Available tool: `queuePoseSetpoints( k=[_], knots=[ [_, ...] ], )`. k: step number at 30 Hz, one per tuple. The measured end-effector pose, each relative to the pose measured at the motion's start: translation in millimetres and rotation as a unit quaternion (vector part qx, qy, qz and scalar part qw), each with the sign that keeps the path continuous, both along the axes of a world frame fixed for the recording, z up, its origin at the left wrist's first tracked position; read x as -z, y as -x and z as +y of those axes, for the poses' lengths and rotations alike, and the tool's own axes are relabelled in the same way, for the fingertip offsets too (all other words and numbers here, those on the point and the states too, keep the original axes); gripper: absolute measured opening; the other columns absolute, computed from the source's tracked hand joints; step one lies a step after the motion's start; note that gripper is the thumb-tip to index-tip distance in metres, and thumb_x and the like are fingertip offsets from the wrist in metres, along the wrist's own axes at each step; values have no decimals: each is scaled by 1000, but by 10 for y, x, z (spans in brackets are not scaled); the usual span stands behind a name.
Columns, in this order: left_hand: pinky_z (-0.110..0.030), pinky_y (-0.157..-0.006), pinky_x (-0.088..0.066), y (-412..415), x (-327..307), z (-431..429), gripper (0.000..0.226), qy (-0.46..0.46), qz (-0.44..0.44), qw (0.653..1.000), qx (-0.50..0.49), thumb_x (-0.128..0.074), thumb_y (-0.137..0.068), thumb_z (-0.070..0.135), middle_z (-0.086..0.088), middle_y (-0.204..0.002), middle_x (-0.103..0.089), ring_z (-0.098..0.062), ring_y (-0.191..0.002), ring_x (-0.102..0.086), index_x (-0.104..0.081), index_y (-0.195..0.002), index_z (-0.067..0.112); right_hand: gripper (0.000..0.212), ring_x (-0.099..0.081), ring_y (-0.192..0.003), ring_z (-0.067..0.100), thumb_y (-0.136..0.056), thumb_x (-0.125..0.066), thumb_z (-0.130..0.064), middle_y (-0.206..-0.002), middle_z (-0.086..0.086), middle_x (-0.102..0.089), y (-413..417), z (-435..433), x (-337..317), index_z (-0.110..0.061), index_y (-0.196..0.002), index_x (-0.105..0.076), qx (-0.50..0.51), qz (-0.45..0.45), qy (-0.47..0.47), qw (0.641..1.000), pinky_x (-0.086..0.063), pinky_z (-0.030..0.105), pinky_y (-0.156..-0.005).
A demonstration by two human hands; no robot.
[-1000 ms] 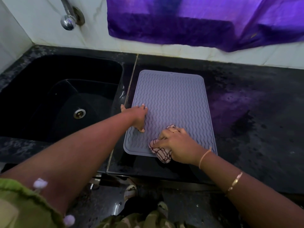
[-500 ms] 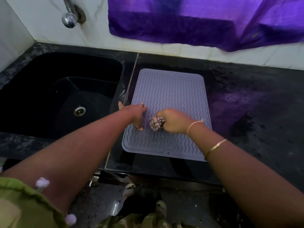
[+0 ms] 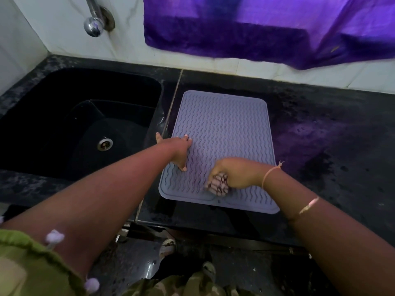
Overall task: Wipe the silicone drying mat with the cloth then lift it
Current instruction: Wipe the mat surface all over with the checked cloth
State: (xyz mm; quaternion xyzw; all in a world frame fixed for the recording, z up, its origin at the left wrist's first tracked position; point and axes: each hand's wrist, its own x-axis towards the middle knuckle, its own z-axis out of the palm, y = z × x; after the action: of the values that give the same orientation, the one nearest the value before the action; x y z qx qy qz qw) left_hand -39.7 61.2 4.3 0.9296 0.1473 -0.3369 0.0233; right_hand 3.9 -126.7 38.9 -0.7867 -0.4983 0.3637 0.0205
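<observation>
- One black stone desk (image 3: 320,146) spans the frame, speckled, with a purple sheen on its right half.
- Purple sheet (image 3: 256,28) hangs on the white tiled wall, hem just above the desk's back edge.
- Black sink (image 3: 106,82) is set into the desk's left part.
- Silicone drying mat (image 3: 224,124): lilac-grey, wavy ribs. It lies flat on the desk just right of the sink, with its near edge close to the desk's front lip.
- Right hand (image 3: 237,171): fingers curled tight round the cloth, over the mat's near middle. Thin bangles on wrist and forearm.
- Left hand (image 3: 179,150): fingers spread, pressing on the mat's left edge, holding nothing. The thumb is off the mat, toward the sink.
- Cloth (image 3: 218,184): bunched, pale with dark check lines, touching the mat near its front edge, slightly blurred.
- Chrome tap (image 3: 93,26) on the wall above the sink.
- Metal drain (image 3: 104,144) in the sink floor.
</observation>
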Motion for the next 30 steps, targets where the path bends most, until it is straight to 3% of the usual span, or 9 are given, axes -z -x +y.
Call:
queuePoseSetpoints(
  k=[4,7,12,16,18,21,26,27,30],
  knots=[
    [-70,-108,3,-15,6,-1,104,-12,-2,1000,4,-70,-80,47,8,-160,7,-25,-147,-12,0,-153,26,15,-59,-87,24,-86,-54,-5,-92,5,-58,-232,182,6,-17,-95,-54,157,4,-101,982,-51,34,-71],
    [-70,-108,4,-10,9,-9,104,-20,-8,1000,8,-72,-78,47,9,-160,5,-26,-146,-16,-3,-153,26,12,-56,-83,24,-82,-55,-9,-81,2,-55,-135,310,122,-20,-79,-50,142,-11,-78,987,-50,36,-72],
    [-68,-109,7,-3,-12,3,101,-18,-10,1000,0,-70,-80,47,10,-160,6,-26,-146,-15,-3,-153,27,24,-59,-84,23,-74,-53,-4,-87,4,-62,164,158,191,-15,-96,-58,69,-55,-79,993,-49,34,-70],
    [-69,-108,6,-15,1,5,102,-21,-2,1000,2,-69,-80,49,10,-160,7,-26,-146,-14,-1,-153,27,34,-57,-95,18,-77,-56,-9,-102,-1,-65,364,-15,232,-23,-108,-60,12,-41,-67,997,-47,36,-86],
    [-69,-108,6,-18,3,3,102,-21,-3,1000,2,-69,-81,49,9,-160,7,-27,-146,-14,0,-153,27,36,-59,-96,19,-79,-55,-6,-104,0,-64,368,-28,178,-22,-111,-59,14,-6,-57,998,-49,36,-84],
    [-69,-108,7,-13,1,13,102,-11,-7,1000,3,-69,-81,49,10,-160,7,-27,-146,-15,-1,-153,27,32,-55,-78,14,-82,-55,-1,-88,-2,-55,201,11,43,-17,-109,-50,105,70,-75,989,-47,27,-63],
    [-71,-105,8,0,63,73,89,18,-44,999,-2,-64,-85,47,11,-160,3,-26,-145,-17,-8,-153,33,38,-65,-104,20,-80,-71,-19,-112,4,-68,-104,142,37,-15,-116,-58,264,267,-118,919,-52,36,-91],
    [-71,-105,8,5,70,79,86,17,-49,999,-3,-62,-87,46,11,-160,2,-26,-146,-17,-9,-153,33,38,-64,-105,21,-79,-73,-22,-113,4,-68,-149,163,83,-15,-115,-60,260,242,-104,929,-51,37,-93],
    [-69,-106,7,28,55,79,94,9,-41,999,2,-67,-84,44,12,-160,3,-26,-146,-15,-5,-153,30,45,-56,-113,26,-82,-69,-31,-121,8,-59,-225,210,216,-17,-123,-56,261,-27,-134,956,-46,41,-97]
  ],
)
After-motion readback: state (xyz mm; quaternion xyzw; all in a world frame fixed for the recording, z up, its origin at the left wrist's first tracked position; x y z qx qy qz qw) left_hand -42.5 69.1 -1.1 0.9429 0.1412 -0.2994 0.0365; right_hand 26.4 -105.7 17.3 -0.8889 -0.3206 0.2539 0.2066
